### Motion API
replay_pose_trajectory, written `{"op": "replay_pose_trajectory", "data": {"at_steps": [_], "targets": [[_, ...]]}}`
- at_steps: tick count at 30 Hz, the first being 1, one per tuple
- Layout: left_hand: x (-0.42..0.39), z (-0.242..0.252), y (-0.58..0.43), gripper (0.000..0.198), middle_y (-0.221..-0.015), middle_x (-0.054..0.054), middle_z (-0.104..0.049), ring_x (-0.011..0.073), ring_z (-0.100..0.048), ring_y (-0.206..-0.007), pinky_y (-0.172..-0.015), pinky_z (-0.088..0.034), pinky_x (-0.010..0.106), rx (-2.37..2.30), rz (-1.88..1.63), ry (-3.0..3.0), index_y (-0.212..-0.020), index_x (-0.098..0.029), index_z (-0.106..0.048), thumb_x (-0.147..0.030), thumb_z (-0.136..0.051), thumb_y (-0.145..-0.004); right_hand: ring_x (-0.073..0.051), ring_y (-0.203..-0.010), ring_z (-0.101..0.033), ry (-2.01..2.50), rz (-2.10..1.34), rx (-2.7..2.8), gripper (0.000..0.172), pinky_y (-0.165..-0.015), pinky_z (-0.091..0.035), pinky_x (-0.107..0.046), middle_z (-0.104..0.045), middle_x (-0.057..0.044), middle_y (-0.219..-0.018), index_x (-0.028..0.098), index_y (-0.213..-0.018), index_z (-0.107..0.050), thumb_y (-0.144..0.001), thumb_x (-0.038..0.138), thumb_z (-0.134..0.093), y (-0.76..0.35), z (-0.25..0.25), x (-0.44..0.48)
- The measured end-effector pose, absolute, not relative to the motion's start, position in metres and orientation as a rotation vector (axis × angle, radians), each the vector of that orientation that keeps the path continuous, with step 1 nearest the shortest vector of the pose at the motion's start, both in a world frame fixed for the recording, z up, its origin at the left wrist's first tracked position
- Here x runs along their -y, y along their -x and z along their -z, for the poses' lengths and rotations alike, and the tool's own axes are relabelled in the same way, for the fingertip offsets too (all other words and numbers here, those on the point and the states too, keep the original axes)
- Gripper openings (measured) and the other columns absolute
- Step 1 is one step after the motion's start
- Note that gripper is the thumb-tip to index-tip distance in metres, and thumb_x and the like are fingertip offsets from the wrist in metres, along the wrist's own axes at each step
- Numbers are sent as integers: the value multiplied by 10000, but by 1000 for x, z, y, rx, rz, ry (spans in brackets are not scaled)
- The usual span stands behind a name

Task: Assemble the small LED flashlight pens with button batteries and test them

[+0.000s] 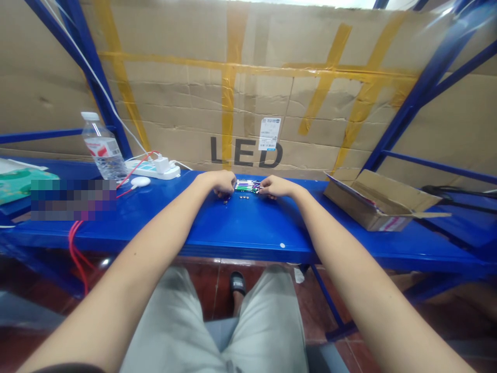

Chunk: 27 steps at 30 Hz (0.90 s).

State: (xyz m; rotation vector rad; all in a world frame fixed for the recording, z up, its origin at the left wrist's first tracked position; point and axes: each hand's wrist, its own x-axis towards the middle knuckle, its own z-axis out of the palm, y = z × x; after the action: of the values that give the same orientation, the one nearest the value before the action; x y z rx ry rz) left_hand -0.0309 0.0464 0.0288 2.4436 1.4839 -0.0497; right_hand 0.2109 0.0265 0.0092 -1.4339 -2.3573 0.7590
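Observation:
A small row of slim, shiny sticks (pixel 247 185), with green, purple and silvery stripes, lies side by side on the blue bench; they look like pens, but they are too small to be sure. My left hand (pixel 223 183) is closed at their left end, fingers curled and thumb inward. At the right end, my right hand (pixel 275 187) pinches the tips between thumb and fingers. Just in front of the row sit several tiny metallic pieces (pixel 244 197). Another small dark bit (pixel 225 201) lies below my left hand. My palms hide part of both ends.
An open cardboard box (pixel 373 207) stands at right. On the left are a water bottle (pixel 103 147), a white power strip (pixel 155 168) with plugs, red cables (pixel 73 243) and a green packet (pixel 27 184). Taped cardboard (pixel 178 109) walls the back between blue posts.

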Motion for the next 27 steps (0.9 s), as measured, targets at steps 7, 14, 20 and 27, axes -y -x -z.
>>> {"op": "replay_pose_trajectory", "data": {"at_steps": [7,14,20,27], "targets": [[-41,-29,25,234,-648,90,-698,233,-669,-562,-572,-544,330,-1400,43,-2297,-893,-160,-646,-227,-644,-668,-120,-470,-500,1437,-761,2361,208,-501,-386,-265,-542,4,-551,176,-651,-551,-791,279,-667,-212,-7,-29],[-36,-27,20,202,-708,132,-734,255,-709,-569,-615,-589,365,-1393,124,-2168,-872,-123,-629,-189,-659,-683,-116,-461,-486,1458,-752,2369,251,-490,-358,-263,-536,4,-535,176,-649,-543,-794,318,-691,-209,-10,-24],[-30,-31,14,197,-755,145,-750,261,-735,-633,-666,-611,365,-1349,198,-2105,-851,-112,-632,-216,-683,-691,-101,-470,-476,1506,-747,2388,233,-496,-359,-247,-521,19,-545,176,-665,-524,-841,280,-634,-207,-13,-20],[-31,-29,15,169,-699,118,-732,272,-722,-610,-630,-592,373,-1365,150,-2078,-794,-148,-615,-228,-684,-661,-101,-467,-475,1497,-736,2400,214,-491,-363,-248,-518,23,-538,175,-668,-532,-852,251,-612,-206,-13,-20]]}}
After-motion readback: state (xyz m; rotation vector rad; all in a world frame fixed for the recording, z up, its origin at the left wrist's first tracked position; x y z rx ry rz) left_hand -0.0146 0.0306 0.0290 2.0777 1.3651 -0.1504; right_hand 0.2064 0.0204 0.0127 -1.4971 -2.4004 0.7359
